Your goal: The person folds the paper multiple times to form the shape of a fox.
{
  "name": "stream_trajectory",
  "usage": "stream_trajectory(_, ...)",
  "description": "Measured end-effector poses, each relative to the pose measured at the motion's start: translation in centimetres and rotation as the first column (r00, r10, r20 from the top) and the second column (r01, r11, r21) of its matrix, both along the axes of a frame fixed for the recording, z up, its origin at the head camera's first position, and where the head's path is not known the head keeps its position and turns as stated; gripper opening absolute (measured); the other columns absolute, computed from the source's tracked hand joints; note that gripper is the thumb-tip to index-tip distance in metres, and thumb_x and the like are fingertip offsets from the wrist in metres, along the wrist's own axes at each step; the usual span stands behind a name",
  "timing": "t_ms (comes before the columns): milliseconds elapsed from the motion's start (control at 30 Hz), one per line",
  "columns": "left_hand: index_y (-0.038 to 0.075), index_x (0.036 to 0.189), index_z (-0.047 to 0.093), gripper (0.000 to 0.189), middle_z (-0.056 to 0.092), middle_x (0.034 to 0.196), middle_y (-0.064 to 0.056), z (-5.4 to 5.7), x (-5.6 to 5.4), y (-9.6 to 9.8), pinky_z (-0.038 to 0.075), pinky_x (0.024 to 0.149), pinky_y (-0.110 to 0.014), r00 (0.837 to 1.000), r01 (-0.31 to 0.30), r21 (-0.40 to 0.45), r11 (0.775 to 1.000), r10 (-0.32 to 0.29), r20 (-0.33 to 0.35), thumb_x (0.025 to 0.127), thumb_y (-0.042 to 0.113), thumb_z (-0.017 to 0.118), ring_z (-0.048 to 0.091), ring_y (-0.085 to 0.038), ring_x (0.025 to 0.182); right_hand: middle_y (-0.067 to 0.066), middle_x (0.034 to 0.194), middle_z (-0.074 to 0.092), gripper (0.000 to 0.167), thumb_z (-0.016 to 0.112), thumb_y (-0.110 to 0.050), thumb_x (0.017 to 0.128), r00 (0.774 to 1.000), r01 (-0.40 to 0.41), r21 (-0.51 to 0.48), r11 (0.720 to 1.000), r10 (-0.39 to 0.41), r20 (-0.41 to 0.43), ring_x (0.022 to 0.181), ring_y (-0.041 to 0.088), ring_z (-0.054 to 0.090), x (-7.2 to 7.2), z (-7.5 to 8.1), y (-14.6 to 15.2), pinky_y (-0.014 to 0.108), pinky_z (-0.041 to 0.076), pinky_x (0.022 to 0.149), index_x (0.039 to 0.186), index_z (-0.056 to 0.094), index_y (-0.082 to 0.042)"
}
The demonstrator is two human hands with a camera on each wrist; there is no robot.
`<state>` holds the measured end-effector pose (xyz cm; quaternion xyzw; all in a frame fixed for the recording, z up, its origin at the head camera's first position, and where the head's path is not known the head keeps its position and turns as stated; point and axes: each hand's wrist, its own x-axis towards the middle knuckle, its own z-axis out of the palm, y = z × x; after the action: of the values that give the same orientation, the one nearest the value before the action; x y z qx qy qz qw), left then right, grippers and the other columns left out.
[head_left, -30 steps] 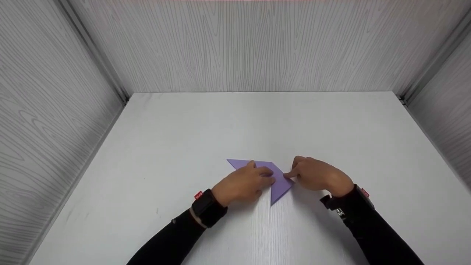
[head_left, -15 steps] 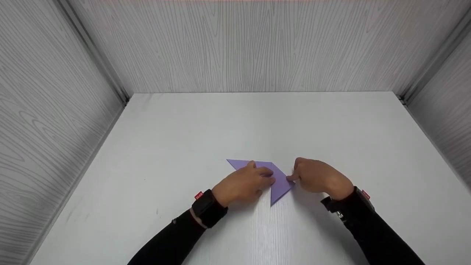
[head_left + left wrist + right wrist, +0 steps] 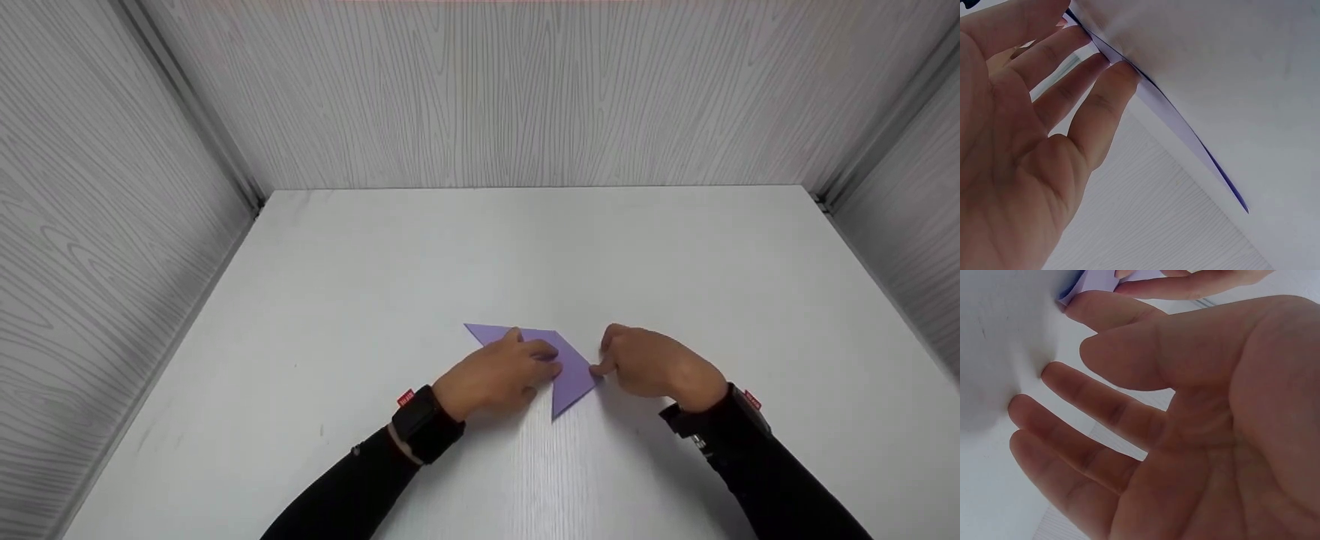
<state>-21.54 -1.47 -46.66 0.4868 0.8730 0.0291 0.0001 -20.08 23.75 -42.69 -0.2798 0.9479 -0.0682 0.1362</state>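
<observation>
A folded sheet of purple paper (image 3: 574, 375) lies flat on the white table, with one pointed end to the left and another toward me. My left hand (image 3: 491, 375) rests on its middle and covers part of it; in the left wrist view the fingertips (image 3: 1123, 73) press along the paper's edge. At the right corner of the paper, my right hand (image 3: 652, 364) touches the slanted edge with its index finger. The right wrist view shows that finger (image 3: 1109, 309) extended to the purple corner (image 3: 1092, 284), the other fingers relaxed on the tabletop.
The white tabletop (image 3: 360, 262) surrounds the paper. Grey wood-grain panels stand behind it (image 3: 480, 97) and on both sides. Black wrist bands (image 3: 427, 425) with red tags sit on both wrists.
My right index finger has slid along the paper's slanted right edge, down and to the right, toward the corner. My left hand and the paper have stayed nearly still.
</observation>
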Motion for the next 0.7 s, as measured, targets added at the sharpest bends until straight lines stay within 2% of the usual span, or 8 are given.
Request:
stream_trajectory(33, 0.016, 0.138, 0.072, 0.041, 0.066, 0.143, -0.004, 0.01, 0.03, 0.0, 0.049, 0.105, -0.037, 1.0, -0.002, -0.003, 1.0, 0.002, 0.0, 0.099, 0.004, 0.068, 0.061, -0.029, 0.119, 0.013, 0.118, 0.068, 0.045, 0.058, 0.015, 0.089, 1.0, -0.002, 0.011, 1.0, 0.002, 0.004, 0.109, 0.029, 0.07, 0.01, 0.02, -0.01, 0.041, 0.06, 0.092, 0.121, 0.08, -0.008)
stream_trajectory(133, 0.016, 0.136, 0.073, 0.039, 0.066, 0.142, -0.003, 0.05, 0.07, 0.0, 0.048, 0.094, -0.033, 1.0, 0.009, -0.011, 1.0, -0.009, -0.024, 0.099, 0.005, 0.067, 0.061, -0.029, 0.115, 0.015, 0.123, 0.068, 0.047, 0.058, 0.017, 0.088, 1.0, 0.006, 0.02, 1.0, -0.007, 0.02, 0.111, 0.031, 0.071, 0.14, 0.16, 0.0, 0.041, 0.06, 0.092, 0.122, 0.08, -0.007)
stream_trajectory(300, 0.016, 0.133, 0.074, 0.035, 0.067, 0.141, -0.003, -0.06, 0.04, -0.03, 0.049, 0.09, -0.031, 0.997, 0.025, -0.022, 0.999, -0.026, -0.076, 0.1, 0.006, 0.066, 0.063, -0.028, 0.115, 0.015, 0.129, 0.067, 0.05, 0.055, 0.019, 0.085, 0.998, 0.037, 0.014, 0.999, -0.038, 0.044, 0.111, 0.031, 0.071, 0.4, 0.22, -0.02, 0.04, 0.059, 0.089, 0.118, 0.081, -0.007)
stream_trajectory(533, 0.019, 0.139, 0.072, 0.041, 0.065, 0.146, -0.003, 0.04, 0.12, 0.06, 0.05, 0.092, -0.03, 1.0, -0.011, -0.02, 1.0, 0.011, -0.012, 0.101, 0.007, 0.068, 0.061, -0.031, 0.114, 0.015, 0.131, 0.068, 0.048, 0.056, 0.018, 0.084, 0.998, 0.032, 0.038, 0.999, -0.034, 0.05, 0.119, 0.032, 0.068, 0.64, 0.41, 0.19, 0.04, 0.059, 0.093, 0.115, 0.083, -0.008)
stream_trajectory(700, 0.017, 0.138, 0.073, 0.04, 0.066, 0.144, -0.004, 0.08, 0.14, 0.08, 0.049, 0.094, -0.032, 1.0, 0.0, -0.002, 1.0, 0.0, -0.02, 0.1, 0.006, 0.067, 0.063, -0.03, 0.117, 0.014, 0.127, 0.07, 0.047, 0.057, 0.019, 0.082, 1.0, 0.004, 0.051, 0.999, -0.004, 0.001, 0.119, 0.031, 0.068, 0.92, 0.48, 0.26, 0.041, 0.059, 0.095, 0.107, 0.086, -0.008)
